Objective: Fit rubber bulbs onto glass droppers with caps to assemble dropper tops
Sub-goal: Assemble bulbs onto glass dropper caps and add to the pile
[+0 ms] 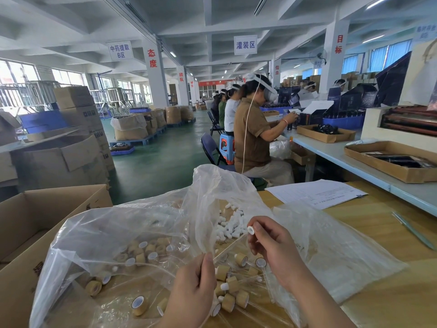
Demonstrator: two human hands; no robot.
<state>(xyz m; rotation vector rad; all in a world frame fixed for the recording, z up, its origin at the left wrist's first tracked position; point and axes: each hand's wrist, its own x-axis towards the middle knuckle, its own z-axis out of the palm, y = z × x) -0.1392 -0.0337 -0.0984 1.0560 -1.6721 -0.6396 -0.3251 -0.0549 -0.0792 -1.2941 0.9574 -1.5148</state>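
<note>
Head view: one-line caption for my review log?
Right hand holds a white rubber bulb, left hand a glass dropper, above bags of caps.

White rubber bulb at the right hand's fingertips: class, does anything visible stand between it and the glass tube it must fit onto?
Nothing visible does. The right hand pinches the white rubber bulb at the upper end of the glass tube, whose lower end the left hand holds. Whether bulb and tube already touch cannot be told.

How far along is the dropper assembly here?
Done: a few capped droppers with bulbs lie by the hands. In hand: the right hand holds a white bulb; the left hand pinches a glass tube. Left: loose caps and bulbs.
</note>
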